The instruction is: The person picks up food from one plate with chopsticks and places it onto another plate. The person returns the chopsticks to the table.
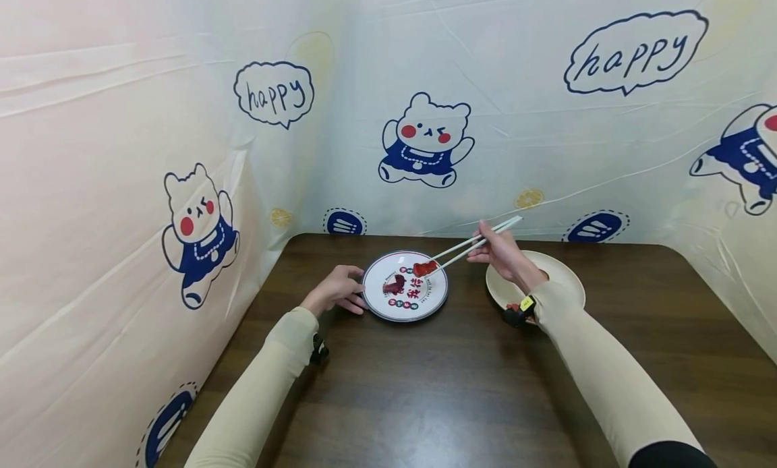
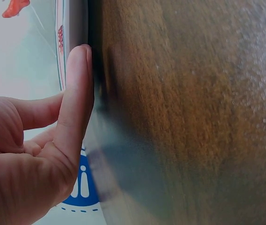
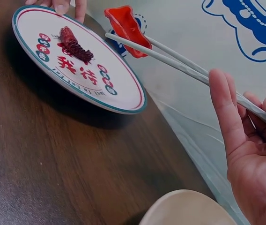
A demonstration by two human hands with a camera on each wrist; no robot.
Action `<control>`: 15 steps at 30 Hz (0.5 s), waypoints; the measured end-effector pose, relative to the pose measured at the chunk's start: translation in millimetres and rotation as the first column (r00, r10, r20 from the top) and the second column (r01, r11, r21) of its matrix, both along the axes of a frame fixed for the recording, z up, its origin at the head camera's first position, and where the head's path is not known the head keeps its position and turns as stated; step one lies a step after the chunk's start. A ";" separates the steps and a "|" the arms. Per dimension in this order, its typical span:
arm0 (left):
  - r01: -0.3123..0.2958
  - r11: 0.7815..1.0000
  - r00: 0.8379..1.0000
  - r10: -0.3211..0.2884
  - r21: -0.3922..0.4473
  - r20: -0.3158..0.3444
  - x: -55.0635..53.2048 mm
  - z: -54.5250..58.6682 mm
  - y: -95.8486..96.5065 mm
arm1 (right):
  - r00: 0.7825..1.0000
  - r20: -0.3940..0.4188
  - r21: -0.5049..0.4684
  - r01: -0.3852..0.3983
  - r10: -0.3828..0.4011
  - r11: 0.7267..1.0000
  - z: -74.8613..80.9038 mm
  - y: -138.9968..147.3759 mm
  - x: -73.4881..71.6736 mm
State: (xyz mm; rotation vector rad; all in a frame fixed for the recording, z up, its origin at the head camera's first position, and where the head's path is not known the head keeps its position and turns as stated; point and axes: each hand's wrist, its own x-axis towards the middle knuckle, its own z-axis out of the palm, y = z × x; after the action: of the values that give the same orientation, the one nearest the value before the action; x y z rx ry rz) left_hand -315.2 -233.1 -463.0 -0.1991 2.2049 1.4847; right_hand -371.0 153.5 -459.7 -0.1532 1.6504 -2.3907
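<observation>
My right hand (image 1: 502, 255) grips a pair of pale chopsticks (image 1: 470, 245), their tips pinching a glossy, bright red, curved piece of food (image 3: 126, 30). The red piece is over the right part of a white round plate (image 1: 425, 305) with red characters and a blue-green rim. On that plate lies a dark red, ridged piece (image 3: 74, 44). My left hand (image 1: 336, 291) is at the plate's left rim, fingers mostly straight and touching the edge. In the left wrist view one extended finger (image 2: 77, 89) lies along the rim.
A cream plate (image 1: 567, 279) stands on the right, partly hidden beneath my right wrist, with some red bits (image 1: 512, 307) near its front edge. Both plates are on a dark brown wooden table (image 1: 443, 387). A printed curtain (image 1: 516, 63) hangs behind the table and on both sides.
</observation>
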 end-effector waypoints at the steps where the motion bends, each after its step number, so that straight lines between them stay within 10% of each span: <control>1: 0.001 1.000 1.000 -0.001 0.003 0.001 -0.1 -0.1 0.0 | 1.000 0.000 0.001 0.001 -0.001 1.000 -0.5 -1.3 0.0; 15: -0.010 1.000 1.000 0.010 -0.006 0.003 0.0 -1.8 1.4 | 0.999 -0.003 0.000 0.040 -0.040 0.999 -10.8 -15.8 -0.2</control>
State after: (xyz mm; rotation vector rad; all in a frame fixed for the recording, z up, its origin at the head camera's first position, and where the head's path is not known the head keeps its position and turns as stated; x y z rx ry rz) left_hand -315.2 -231.7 -464.8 -0.2151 2.2090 1.4825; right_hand -371.2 137.7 -470.5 -0.1251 1.6707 -2.4210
